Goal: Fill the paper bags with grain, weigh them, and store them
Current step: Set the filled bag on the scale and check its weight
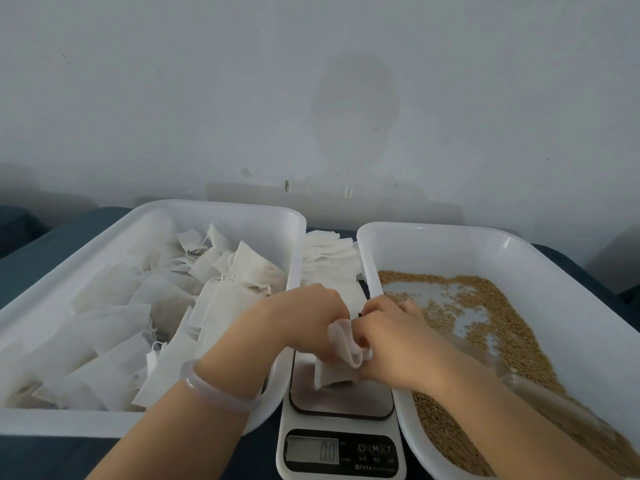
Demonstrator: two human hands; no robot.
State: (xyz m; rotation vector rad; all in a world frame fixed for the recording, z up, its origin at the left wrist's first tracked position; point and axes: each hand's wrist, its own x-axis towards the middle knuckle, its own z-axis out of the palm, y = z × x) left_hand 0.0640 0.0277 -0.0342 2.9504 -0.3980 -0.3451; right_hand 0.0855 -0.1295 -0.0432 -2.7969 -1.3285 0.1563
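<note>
Pale, stained wall point(242, 98) backs a dark blue tabletop point(52, 455) where two white trays flank a scale point(341, 445); the left tray point(214, 206) holds a heap of bags, the right tray point(433, 230) holds grain point(502, 327). Between them, over the scale's plate, both hands pinch one paper bag point(348, 344) at its crumpled upper edge; the left hand point(304, 323) grips the near-left side, the right hand point(398, 341) the right side, fingers curled into the paper. The bag's long axis runs roughly up and down, mouth uppermost between the hands, its closed end hanging toward the plate; whether it touches I cannot tell, though the display reads zero. The grain lies just to the bag's right, so the right hand is the nearer one for filling; the mouth likely needs to face that way.
</note>
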